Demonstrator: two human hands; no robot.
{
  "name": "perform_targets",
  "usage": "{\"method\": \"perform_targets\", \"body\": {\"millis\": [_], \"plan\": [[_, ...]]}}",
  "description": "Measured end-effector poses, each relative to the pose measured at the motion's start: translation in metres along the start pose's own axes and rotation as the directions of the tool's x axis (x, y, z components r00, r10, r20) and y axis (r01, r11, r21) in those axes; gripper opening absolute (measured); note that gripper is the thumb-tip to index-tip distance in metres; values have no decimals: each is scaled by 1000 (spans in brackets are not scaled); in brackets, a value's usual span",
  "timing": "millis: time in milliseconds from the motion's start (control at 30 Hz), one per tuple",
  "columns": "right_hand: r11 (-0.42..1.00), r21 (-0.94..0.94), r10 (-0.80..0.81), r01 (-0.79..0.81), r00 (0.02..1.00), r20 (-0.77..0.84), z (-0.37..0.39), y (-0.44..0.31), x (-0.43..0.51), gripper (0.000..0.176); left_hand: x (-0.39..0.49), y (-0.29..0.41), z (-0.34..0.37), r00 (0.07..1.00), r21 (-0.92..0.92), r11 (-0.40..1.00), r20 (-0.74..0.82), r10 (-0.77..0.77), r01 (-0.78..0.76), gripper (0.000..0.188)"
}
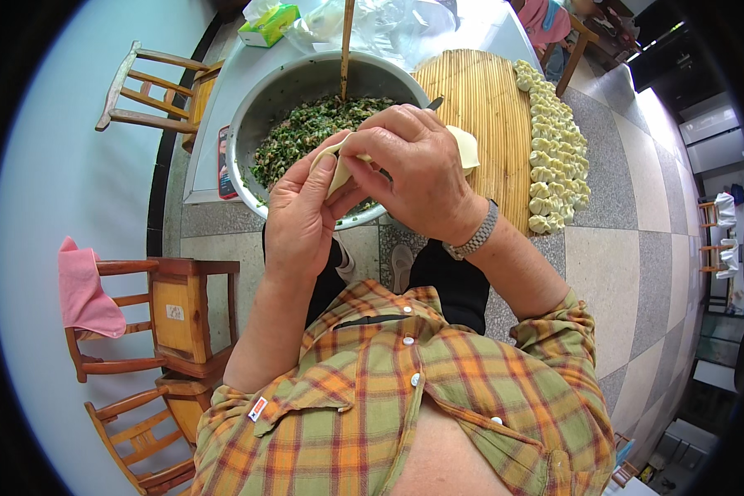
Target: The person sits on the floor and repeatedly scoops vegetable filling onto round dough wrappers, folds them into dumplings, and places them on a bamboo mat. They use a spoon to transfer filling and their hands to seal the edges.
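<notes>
Over the near side of a large metal bowl (243,167), my left hand (301,214) cups a pale dough wrapper (340,175), its thumb pressed on the dough. My right hand (412,164) pinches the wrapper's upper edge with thumb and fingers. What lies inside the fold is hidden by the fingers. Chopped green filling (297,133) covers the bowl's bottom, and wooden chopsticks (345,56) stand upright in it. A dark utensil tip (435,103) shows behind my right hand; whether that hand holds it I cannot tell. More dough wrapper (466,149) lies beyond my right wrist.
Rows of pleated dumplings (555,149) line the right part of a reed mat (490,93). Clear plastic bags (372,28) and a green tissue box (269,25) sit behind the bowl. A phone (225,164) lies left of it. Wooden chairs (186,310) stand at left; a person (542,22) is at upper right.
</notes>
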State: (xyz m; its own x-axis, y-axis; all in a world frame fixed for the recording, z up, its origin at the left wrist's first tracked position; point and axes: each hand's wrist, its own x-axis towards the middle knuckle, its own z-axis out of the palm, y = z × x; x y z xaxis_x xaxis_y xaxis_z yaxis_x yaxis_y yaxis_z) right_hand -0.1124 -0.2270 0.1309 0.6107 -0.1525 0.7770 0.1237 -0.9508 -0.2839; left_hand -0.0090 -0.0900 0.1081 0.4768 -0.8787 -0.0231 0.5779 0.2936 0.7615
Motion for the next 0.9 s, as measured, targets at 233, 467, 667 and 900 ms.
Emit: {"method": "perform_targets", "body": {"millis": [233, 467, 667, 900], "plan": [[999, -20, 32, -31, 999, 18, -8, -2, 3, 11, 1, 5, 0, 998, 50, 999, 55, -13, 10, 36], [999, -38, 4, -3, 1000, 29, -10, 0, 5, 12, 2, 5, 0, 997, 132, 991, 82, -2, -8, 37], [998, -54, 19, -15, 998, 67, -17, -1, 5, 13, 2, 7, -3, 991, 181, 983, 124, -48, 25, 38], [999, -17, -37, 39, 996, 85, -22, 5, 3, 12, 3, 1, 0, 991, 111, 993, 114, -63, 50, 37]]}}
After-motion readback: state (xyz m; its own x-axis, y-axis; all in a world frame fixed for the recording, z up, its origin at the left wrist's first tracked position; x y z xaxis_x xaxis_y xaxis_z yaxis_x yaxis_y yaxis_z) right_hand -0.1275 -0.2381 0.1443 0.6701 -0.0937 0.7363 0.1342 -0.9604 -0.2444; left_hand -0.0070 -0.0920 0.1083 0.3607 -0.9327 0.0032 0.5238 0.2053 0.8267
